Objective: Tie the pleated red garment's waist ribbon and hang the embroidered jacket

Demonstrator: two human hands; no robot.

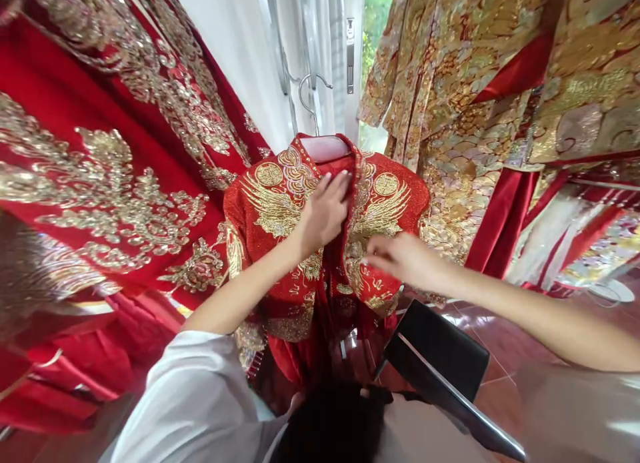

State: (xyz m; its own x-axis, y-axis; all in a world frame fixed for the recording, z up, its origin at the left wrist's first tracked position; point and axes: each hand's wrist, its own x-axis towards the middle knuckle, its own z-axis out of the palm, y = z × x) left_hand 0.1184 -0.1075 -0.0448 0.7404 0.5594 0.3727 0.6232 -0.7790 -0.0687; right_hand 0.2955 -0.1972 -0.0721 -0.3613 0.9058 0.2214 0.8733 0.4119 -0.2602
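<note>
A red jacket [280,263] with gold embroidery hangs in front of me on a hanger with a metal hook [316,93]. Its front is parted, and dark red cloth shows inside. My left hand [327,209] lies over the neckline, fingers stretched across the opening toward the far front edge. Over the other front panel is my right hand [403,256], its fingers curled in a pinch close to the embroidered edge. Whether those fingertips grip the cloth or anything small is hidden by the hand and slight blur.
A red gown [125,183] with gold beading hangs at the left. Gold patterned garments [465,116] hang at the right. Behind the jacket are a white curtain [295,23] and a door edge with a lock plate [350,56]. A black box-like object [440,349] stands low at the right over the tiled floor [495,336].
</note>
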